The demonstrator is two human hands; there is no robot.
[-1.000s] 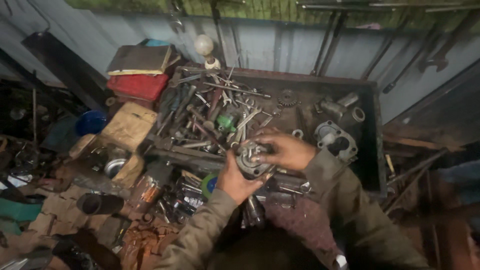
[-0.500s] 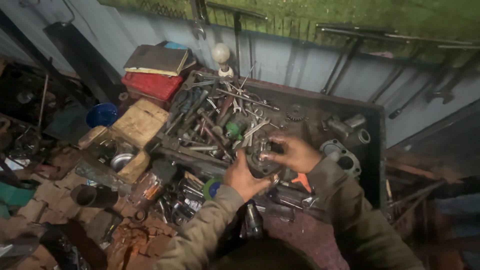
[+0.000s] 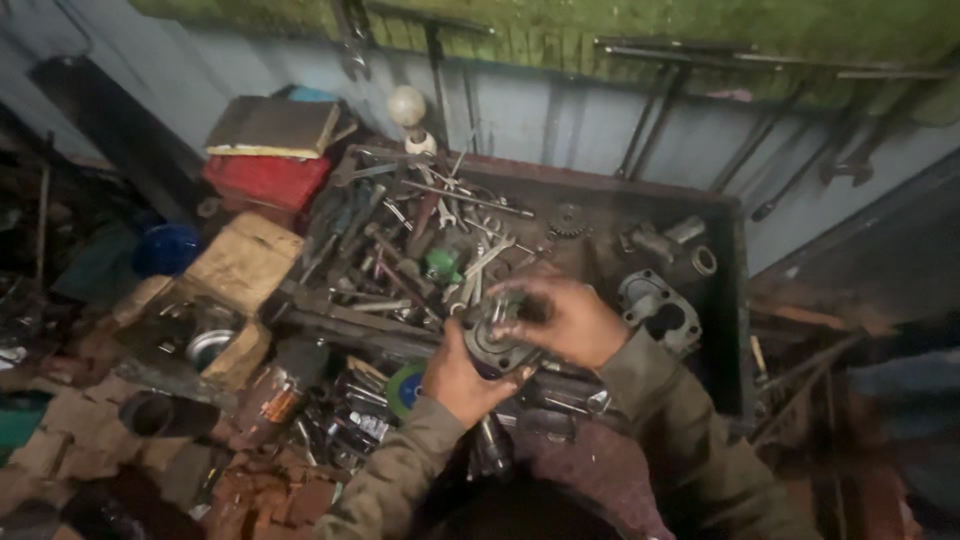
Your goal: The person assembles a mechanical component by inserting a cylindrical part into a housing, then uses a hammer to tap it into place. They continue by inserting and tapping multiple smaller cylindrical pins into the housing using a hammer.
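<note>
Resting between both hands is a dark grey metal part (image 3: 497, 340), roundish, greasy, w/ a flat flange and a raised middle; finer detail can't be made out in the dim light. It is held above the front edge of a rusty metal tray (image 3: 735, 300) full of tools. The left hand (image 3: 462, 382) is cupped under the part from below, palm up, fingers closed round its lower rim, wrist bent back toward the body. The right hand (image 3: 565, 318) is laid over the top from the right, fingers curled and spread across the part's upper face, thumb side toward the camera. Both forearms are covered by olive sleeves (image 3: 690, 440). Just behind the part, wrenches (image 3: 480, 262) and a green-handled tool (image 3: 441, 264) are piled in the tray. A grey housing w/ a round bore (image 3: 660, 312) is seen just right of the right hand. A red box (image 3: 262, 180) is stacked at the tray's left, well apart.
</note>
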